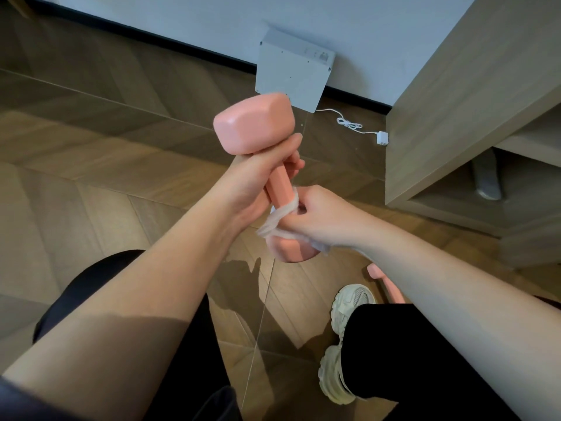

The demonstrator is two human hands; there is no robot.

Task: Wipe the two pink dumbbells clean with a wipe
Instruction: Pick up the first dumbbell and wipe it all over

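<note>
Counts: 2 pink dumbbells, 1 wipe, both hands busy.

First dumbbell [255, 123] is held up in the air in front of the person, tilted. One head points up toward the wall [182, 13], the other sits low by the right wrist. Left hand [258, 186] is wrapped round the handle just under the upper head. Right hand [318, 214] is curled round the lower end of the handle, with the white wipe [280, 212] bunched between fingers and handle. Loose ends of the wipe trail over the lower head.

Second dumbbell [384, 282] lies on the wood floor [91, 177] near the person's feet. It's mostly hidden behind the right forearm, so only one end and a bit of handle show. Neither hand touches it.

Rest:
- 1 pale grey box [291, 74] against the wall
- 1 white cable [349, 124] running from the box with a loose coil midway, ending in 1 small white plug block [382, 138] on the floor
- 1 wooden cabinet [455, 117] at right, with something grey in its open lower compartment; can't tell what
- 2 white sneakers [352, 305], black trousers [409, 344]

Writing: only tiny marks near the box's top edge, too small to read.
</note>
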